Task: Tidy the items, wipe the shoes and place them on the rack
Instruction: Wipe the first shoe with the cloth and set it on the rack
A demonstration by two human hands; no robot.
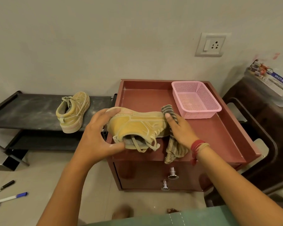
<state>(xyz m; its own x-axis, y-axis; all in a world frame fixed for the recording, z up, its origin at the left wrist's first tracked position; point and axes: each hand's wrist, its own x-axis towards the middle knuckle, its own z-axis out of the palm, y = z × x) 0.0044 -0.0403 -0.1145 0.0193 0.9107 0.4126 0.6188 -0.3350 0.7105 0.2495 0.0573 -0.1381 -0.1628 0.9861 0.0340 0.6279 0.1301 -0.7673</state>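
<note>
head view: the held shoe (137, 126) lies on its side in the air over the front left corner of the red-brown cabinet (219, 132). its long axis runs left to right. the heel is at the left, the toe at the right, the sole is turned up and away toward the wall, and the opening and loose laces face the person. the left hand (98, 136) is curled round the heel end, fingers over the sole edge and thumb under the collar, so it carries the shoe. the right hand (180, 129) grips a striped cloth (173, 144) and presses it with the thumb against the toe, the rest of the cloth hanging below the palm. i judge this to be the wiping step, with the toe being worked on.

the rack (23, 110) lies to the left of the held shoe, so the left hand is the nearer one, and it already has the heel. i judge the placing would be a swing to the left, with the shoe rolled sole down. the second shoe (73, 111) stands upright on the top shelf, heel toward the person and toe toward the wall. the shelf shows dusty bare surface on its left and a narrower strip on its right.

the pink basket (201, 114) sits at the back right of the cabinet's walled top, and only its own mesh floor shows inside. two knobs (172, 173) mark the cabinet's front, and whatever is inside is hidden. markers (10, 197) lie on the floor at the lower left, well apart from both hands
</note>
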